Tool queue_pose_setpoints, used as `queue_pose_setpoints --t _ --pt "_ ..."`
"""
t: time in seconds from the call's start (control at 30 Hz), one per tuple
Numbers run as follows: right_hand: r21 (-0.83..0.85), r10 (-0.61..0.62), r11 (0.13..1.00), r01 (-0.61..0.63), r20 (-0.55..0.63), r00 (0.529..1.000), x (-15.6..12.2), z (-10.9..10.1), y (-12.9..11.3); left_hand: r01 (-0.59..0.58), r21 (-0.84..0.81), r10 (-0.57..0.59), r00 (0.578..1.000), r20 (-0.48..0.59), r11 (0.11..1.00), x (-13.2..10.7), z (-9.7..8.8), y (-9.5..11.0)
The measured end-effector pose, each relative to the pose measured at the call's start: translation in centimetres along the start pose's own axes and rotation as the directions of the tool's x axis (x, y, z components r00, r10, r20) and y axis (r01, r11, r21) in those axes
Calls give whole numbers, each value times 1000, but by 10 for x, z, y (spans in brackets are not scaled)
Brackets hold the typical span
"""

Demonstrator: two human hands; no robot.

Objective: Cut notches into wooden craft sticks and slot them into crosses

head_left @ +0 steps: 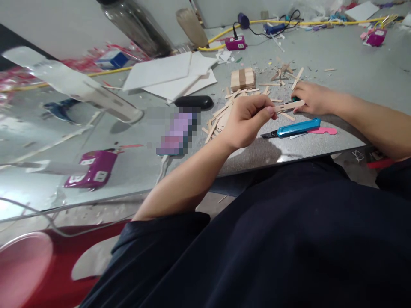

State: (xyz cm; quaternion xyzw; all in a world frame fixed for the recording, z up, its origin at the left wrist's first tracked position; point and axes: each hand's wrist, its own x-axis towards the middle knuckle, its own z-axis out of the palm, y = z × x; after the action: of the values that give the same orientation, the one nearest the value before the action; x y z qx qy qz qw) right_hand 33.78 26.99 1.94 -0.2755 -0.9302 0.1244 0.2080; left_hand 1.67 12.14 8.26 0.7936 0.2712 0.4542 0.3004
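1. Head view, left hand: the left hand (245,122) is closed in a loose fist. Its thumb and fingers pinch one end of a flat wooden stick (290,105), which points level toward the right hand.
2. The left forearm reaches up from the lap and over the near edge of the grey table (353,64). The hand is raised just above the table.
3. Right hand: the right hand (310,97) lies palm down on the table with its fingers curled, at the free tip of the stick. Whether it grips anything cannot be told.
4. The right forearm comes in from the right and lies across the table.
5. A blue knife (298,127) lies just in front of both hands, and loose sticks (221,117) lie scattered behind the left hand.
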Motion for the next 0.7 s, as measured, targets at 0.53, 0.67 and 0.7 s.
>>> queue_pose_setpoints --t 0.53,0.67,0.7 --pt "-22 -83 996 85 65 994 -8 -39 -99 -13 96 11 1000 18 995 0 -12 -12" --pt "-20 -136 990 137 60 989 -9 -40 -95 -83 92 80 996 38 992 0 -13 -20" --pt "-20 -145 989 147 64 987 -9 -40 -95 -95 92 92 995 43 991 0 -14 -21"
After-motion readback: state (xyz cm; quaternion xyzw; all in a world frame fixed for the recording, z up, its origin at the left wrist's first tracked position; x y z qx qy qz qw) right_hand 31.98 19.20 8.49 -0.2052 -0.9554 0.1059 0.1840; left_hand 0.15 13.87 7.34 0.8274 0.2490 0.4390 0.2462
